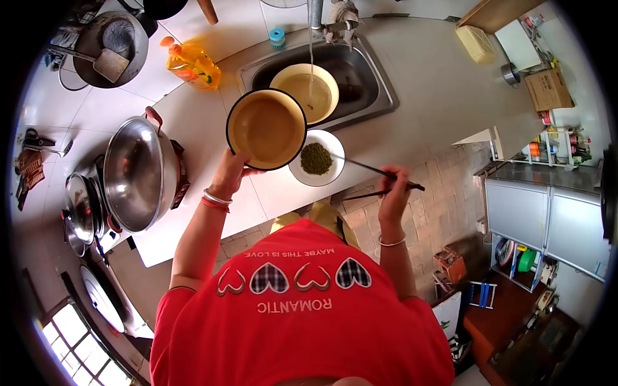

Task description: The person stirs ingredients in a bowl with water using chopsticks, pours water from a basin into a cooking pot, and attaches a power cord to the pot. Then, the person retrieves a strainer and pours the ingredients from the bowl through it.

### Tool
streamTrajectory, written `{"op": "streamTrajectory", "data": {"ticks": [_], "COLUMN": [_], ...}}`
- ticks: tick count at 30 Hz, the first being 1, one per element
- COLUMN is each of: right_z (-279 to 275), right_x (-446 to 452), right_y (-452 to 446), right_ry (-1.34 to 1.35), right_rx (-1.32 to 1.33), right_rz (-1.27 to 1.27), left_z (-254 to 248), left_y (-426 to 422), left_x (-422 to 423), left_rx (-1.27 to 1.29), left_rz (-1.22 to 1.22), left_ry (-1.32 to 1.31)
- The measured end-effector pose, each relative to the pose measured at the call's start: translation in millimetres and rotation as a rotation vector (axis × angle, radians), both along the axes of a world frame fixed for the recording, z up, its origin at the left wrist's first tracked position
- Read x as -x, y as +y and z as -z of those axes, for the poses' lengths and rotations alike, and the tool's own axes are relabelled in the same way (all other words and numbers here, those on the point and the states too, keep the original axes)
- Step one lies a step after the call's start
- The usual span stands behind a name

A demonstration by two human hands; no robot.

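Note:
My left hand [230, 172] grips the near rim of a dark-rimmed bowl [266, 128], tan inside, held over the counter beside the sink. Just right of that bowl, a white bowl [327, 177] with a heap of small green bits [316, 159] stands near the counter's front edge. My right hand [394, 193] is closed round a pair of dark chopsticks [372, 168], their tips spread apart, one reaching to the white bowl's rim. In the sink [380, 83], water runs from the tap [315, 16] into a cream bowl [302, 87] of cloudy liquid.
A large steel wok [134, 177] stands on the left, with pot lids [80, 202] beyond it. Behind are an orange bottle [193, 66], a blue-lidded jar [277, 38] and a pan with a spatula [111, 64]. A yellow basket [475, 45] lies at the back right.

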State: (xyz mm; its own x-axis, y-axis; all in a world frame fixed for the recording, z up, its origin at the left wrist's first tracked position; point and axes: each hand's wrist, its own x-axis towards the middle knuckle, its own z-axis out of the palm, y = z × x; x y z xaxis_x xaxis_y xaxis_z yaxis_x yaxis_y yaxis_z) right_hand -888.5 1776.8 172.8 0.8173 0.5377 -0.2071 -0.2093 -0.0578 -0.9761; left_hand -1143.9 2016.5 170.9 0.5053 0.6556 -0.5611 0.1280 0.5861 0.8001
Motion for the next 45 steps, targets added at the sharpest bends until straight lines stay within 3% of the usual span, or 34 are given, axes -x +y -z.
{"op": "streamTrajectory", "data": {"ticks": [2, 9, 14, 18, 25, 26, 30, 34, 37, 38, 41, 45], "right_z": [0.1, 6.5, 25.5, 21.6, 64.5, 67.8, 56.3, 63.4, 56.7, 67.6, 57.1, 56.8], "right_x": [17.7, 36.0, 26.6, 27.2, 37.0, 41.9, 44.3, 24.4, 29.0, 32.5, 24.8, 13.4], "right_y": [10.9, 15.7, 21.8, 23.8, 38.4, 38.9, 31.9, 29.5, 40.7, 38.8, 23.7, 31.1], "right_ry": [-0.117, 0.004, -0.02, 0.046, -0.269, -0.155, -0.127, -0.222, -0.223, -0.086, -0.086, -0.209], "right_rx": [0.007, -0.111, -0.011, 0.042, -0.028, -0.063, -0.045, -0.008, -0.1, -0.107, 0.017, -0.018], "right_rz": [0.013, 0.157, 0.194, 0.024, -0.154, -0.175, -0.402, -0.237, -0.268, -0.362, -0.478, -0.243], "left_z": [-9.2, 4.5, -9.8, -14.4, 6.0, 11.7, 11.6, 8.0, 2.5, -0.3, 18.6, 19.3], "left_y": [-11.1, -17.6, -21.7, -23.2, -27.7, -27.9, -28.5, -33.3, -39.5, -40.5, -40.8, -44.6], "left_x": [2.5, 7.8, -7.5, -14.4, -15.0, -13.9, -15.9, -16.4, -19.2, -20.7, -15.0, -15.4], "left_rx": [-0.024, -0.086, -0.2, -0.238, -0.273, -0.286, -0.313, -0.278, -0.285, -0.297, -0.344, -0.345], "left_rz": [0.012, 0.099, 0.078, 0.101, 0.023, 0.005, 0.044, 0.014, -0.012, -0.017, -0.074, -0.081], "left_ry": [-0.005, 0.05, 0.094, 0.085, 0.116, 0.133, 0.096, 0.114, 0.103, 0.092, 0.17, 0.158]}}
